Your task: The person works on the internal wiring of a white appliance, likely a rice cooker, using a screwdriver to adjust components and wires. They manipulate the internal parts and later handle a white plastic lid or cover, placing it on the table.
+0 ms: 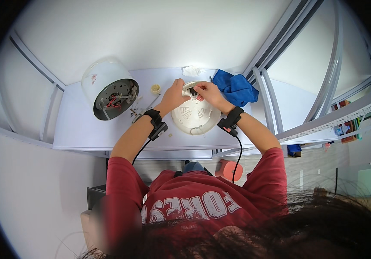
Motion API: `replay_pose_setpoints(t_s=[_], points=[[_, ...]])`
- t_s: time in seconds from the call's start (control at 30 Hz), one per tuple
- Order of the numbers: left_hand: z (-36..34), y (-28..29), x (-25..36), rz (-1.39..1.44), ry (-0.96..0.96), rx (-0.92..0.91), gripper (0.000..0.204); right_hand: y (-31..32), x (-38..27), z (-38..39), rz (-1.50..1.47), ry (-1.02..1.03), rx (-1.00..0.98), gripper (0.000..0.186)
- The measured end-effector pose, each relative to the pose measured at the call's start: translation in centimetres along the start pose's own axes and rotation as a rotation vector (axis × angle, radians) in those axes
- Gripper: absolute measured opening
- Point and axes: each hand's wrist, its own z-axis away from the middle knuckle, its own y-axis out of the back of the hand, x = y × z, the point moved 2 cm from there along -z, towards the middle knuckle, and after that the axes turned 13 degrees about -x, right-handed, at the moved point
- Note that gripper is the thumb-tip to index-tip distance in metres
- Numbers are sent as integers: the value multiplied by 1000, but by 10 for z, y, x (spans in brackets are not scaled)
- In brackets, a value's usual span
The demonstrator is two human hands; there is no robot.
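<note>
A round off-white plastic base cover (196,115) lies on the table in front of me, its ribbed inner side facing up. At its far left edge my left hand (174,96) is closed on the rim. A small black part (193,91) sits at the cover's far edge, between my hands. My right hand (209,94) pinches at this black part, its fingers closed and partly hiding it. Something small and red shows under the right fingertips. To the left, a white appliance housing (103,71), like a rice cooker body, lies tipped with its open underside and red wires (115,102) showing.
Small metal parts and tools (136,113) lie beside the housing, near a small yellowish round container (155,89). A blue cloth (237,88) is heaped at the right, with crumpled white tissue (192,71) at the back. Metal frame posts (273,101) stand right; a red stool (229,169) is below.
</note>
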Motion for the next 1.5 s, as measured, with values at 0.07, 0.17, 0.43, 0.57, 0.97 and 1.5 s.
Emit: replay_pose_setpoints(t_s=[0.07,0.17,0.43,0.57,0.97,1.5], points=[[0,1,0,27,-24,4,50,0,-1,1,48,80,2,22],[-1,1,1,49,-81,19,51,0,1,-1,76,189,37,20],[-2,3,-6,71,-124,17,47,-6,-8,-1,287,268,191,16],[-2,3,-7,59,-136,27,48,-5,-9,-1,352,283,160,17],[0,4,0,31,-137,92,39,-12,-14,-3,240,272,286,12],[3,6,10,-97,-114,130,39,13,-10,-9,666,273,192,57]])
